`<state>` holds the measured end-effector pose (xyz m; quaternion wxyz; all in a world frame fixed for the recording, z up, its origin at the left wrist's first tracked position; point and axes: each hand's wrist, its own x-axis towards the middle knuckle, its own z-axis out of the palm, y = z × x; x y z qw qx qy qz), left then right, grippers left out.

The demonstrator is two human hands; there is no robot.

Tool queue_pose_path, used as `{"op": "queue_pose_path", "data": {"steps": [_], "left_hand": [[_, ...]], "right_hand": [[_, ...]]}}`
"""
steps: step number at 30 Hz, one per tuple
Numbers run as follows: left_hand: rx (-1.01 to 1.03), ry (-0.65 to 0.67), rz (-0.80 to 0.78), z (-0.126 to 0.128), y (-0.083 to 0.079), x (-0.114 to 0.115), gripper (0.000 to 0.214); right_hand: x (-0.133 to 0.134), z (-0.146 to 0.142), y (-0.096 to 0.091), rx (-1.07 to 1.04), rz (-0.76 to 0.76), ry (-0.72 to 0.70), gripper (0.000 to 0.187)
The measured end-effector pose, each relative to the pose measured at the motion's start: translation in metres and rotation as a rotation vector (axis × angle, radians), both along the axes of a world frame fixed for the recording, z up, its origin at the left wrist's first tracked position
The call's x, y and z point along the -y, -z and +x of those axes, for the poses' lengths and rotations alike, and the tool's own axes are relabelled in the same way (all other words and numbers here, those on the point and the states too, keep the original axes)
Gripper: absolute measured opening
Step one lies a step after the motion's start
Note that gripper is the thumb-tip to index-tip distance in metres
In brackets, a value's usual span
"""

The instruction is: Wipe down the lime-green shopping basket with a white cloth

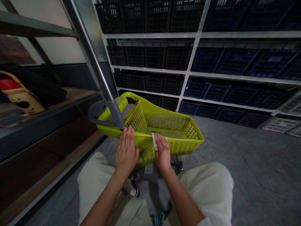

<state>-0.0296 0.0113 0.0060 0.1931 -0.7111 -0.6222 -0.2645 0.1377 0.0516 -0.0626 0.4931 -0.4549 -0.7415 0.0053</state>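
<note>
A lime-green plastic shopping basket [174, 125] on small wheels stands on the floor right in front of my knees. Its grey pull handle [100, 114] sticks out at the left end. My left hand [127, 150] lies flat on the basket's near rim, fingers stretched out together. My right hand [162, 153] presses a small white cloth or wipe [154, 141] against the near wall of the basket, fingers curled over it. The inside of the basket looks empty.
White shelving [188, 72] along the back wall holds rows of black crates [155, 56] and blue crates [235, 59]. At my left a grey metal rack [47, 110] with a slanted post carries a cream and red object [18, 94]. Grey floor [258, 169] spreads to the right.
</note>
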Motion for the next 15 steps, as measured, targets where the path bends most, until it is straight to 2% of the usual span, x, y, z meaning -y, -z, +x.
{"op": "queue_pose_path", "data": {"steps": [5,11,15], "left_hand": [[-0.005,-0.017,-0.006,-0.003,0.000,0.003,0.075],[0.013,0.028,0.055,-0.006,0.009,-0.001,0.072],[0.013,0.030,0.061,-0.004,0.010,-0.002,0.073]], "right_hand": [[0.004,-0.022,-0.006,-0.026,0.006,-0.009,0.085],[-0.003,-0.065,-0.036,0.025,-0.008,-0.268,0.073],[-0.006,-0.061,-0.036,0.030,-0.007,-0.261,0.072]]}}
